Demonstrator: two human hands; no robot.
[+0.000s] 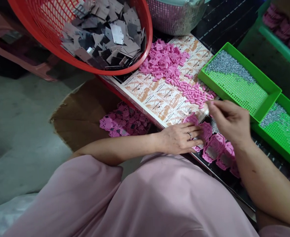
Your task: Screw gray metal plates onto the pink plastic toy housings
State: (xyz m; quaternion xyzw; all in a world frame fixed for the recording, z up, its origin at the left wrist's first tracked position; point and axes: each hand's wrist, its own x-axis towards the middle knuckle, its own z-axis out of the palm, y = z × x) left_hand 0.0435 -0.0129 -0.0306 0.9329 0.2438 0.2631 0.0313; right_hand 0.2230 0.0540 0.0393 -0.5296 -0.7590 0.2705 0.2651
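My left hand (178, 137), a ring on one finger, lies flat on a pink plastic frame piece (204, 131) at the near edge of the patterned board (159, 98). Just above it, my right hand (227, 118) has its fingertips pinched together beside the heap of small pink pegs (193, 92); whether a peg is between them is too small to tell. A row of pink frame pieces with metal plates (216, 149) lies under my right wrist. Further back sits a pile of flat pink parts (163, 57).
A red basket (48, 33) of grey metal plates tilts at the back left. Two green perforated trays (236, 79) (283, 131) hold small metal pins at right. A cardboard box (80, 112) with finished pink pieces (125, 120) sits on the floor below the board.
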